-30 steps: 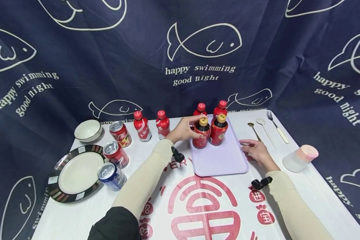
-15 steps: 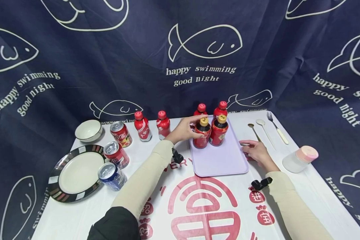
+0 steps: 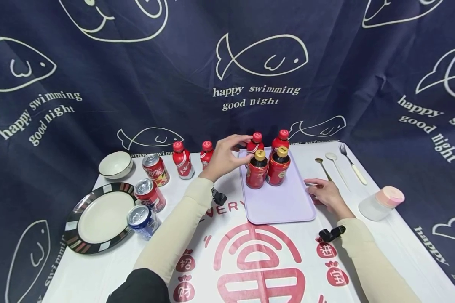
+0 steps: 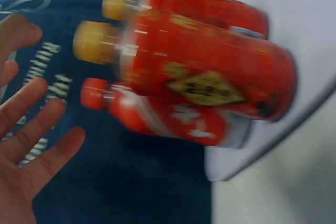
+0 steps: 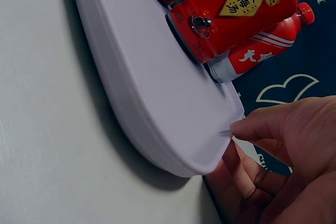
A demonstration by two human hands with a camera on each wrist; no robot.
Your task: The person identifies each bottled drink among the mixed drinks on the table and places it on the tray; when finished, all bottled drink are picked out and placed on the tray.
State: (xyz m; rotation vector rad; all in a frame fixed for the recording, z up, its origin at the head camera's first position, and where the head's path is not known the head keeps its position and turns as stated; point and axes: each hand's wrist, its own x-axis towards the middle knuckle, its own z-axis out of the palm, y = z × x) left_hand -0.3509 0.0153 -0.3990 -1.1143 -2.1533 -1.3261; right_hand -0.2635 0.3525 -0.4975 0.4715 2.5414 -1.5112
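Head view: tray laid lengthwise front-to-back. Front-left bottle neighboured, not touched, by spread, empty left hand; well apart, tray edge touched by right hand, pinch not discernible.

"What stands on the tray?"
"Four bottles at its far end, two behind two."
"And left of it?"
"Two more bottles, then three cans beside a plate, a bowl beyond."
"Right?"
"Two spoons, a fork; nearer, a jar."
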